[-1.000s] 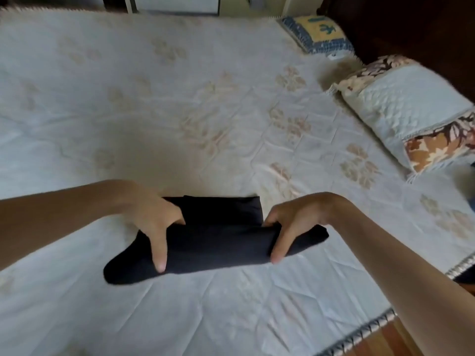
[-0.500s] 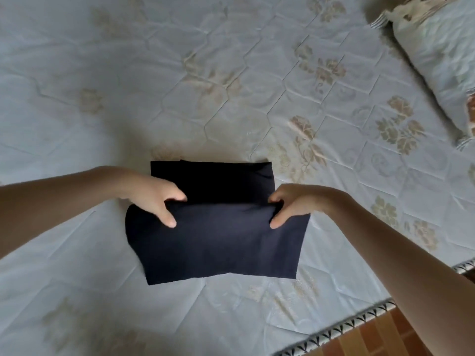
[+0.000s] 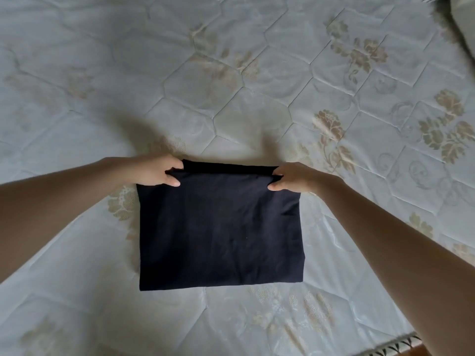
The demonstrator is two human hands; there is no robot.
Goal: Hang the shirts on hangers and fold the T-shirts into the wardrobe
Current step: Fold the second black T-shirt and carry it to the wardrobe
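Now both hands (image 3: 154, 172) (image 3: 295, 177) pinch the folded T-shirt (image 3: 218, 232) on floral bedspread (image 3: 231, 86), perhaps pillow (image 3: 465, 24) beyond.

**What is being hidden or cut off**

The fingers of the left hand (image 3: 156, 172) and the right hand (image 3: 295, 177) are being hidden behind the top fold of the dark T-shirt (image 3: 218, 232), so only the thumbs are being shown. Both forearms are being cut off by the picture's edges. The quilted bedspread (image 3: 231, 73) beneath the shirt is being covered. A pillow (image 3: 465, 29) is being cropped at the upper right corner, and the bedspread's patterned trim (image 3: 401, 346) at the bottom edge.
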